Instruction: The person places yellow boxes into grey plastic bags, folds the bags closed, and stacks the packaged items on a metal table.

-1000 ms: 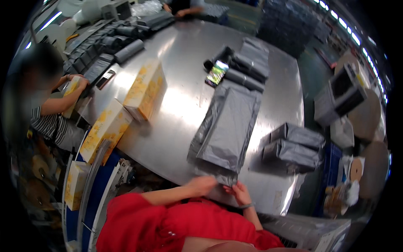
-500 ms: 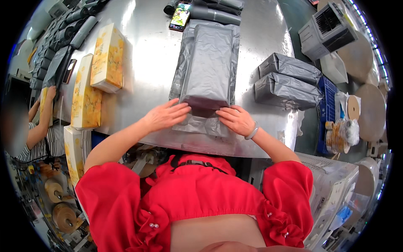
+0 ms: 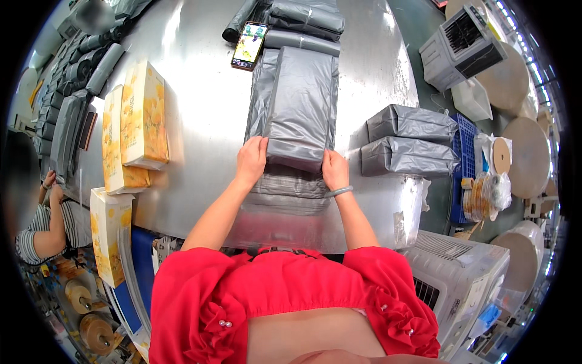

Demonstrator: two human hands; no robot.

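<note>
A long grey plastic-wrapped package (image 3: 301, 103) lies in front of me on a stack of flat grey plastic bags (image 3: 285, 193). My left hand (image 3: 251, 161) is closed on its near left corner, thumb and fingers pinched together. At the near right corner my right hand (image 3: 335, 170), with a band on the wrist, pinches the plastic in the same way. The package's near end sags a little between both hands. Beyond its far end lie several rolled grey bags (image 3: 303, 41).
A lit phone (image 3: 249, 46) lies by the rolls. Two grey packages (image 3: 410, 155) sit right, beside a blue crate (image 3: 462, 142). Yellow flowered boxes (image 3: 144, 121) stand left on the metal table (image 3: 203, 91). A co-worker's hands (image 3: 52, 185) handle grey bags at far left.
Both hands have gone from lying flat at the package's near end to pinching its near corners. The elbows have drawn inward, and the whole view has shifted somewhat.
</note>
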